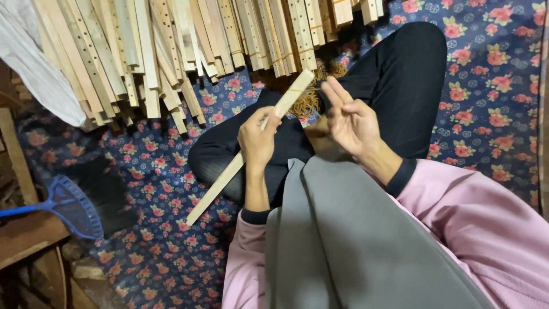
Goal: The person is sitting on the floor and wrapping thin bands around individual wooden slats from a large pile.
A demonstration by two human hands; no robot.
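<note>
Head view: left hand (257, 143) has its fingers clamped on a slat (246, 150), angled up toward the stack (171, 51); right hand (350, 121), fingers apart, hovers beside the slat's banded upper end, above the lap

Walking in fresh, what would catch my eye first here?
Probably the big pile of pale wooden slats fanned across the top, many with rows of drilled holes. Next, the person's left hand gripping a bundle of slats bound by a rubber band near its top, slanting across the middle, while the right hand is raised open beside it. Underneath lies a dark blue mat with pink roses.
</note>
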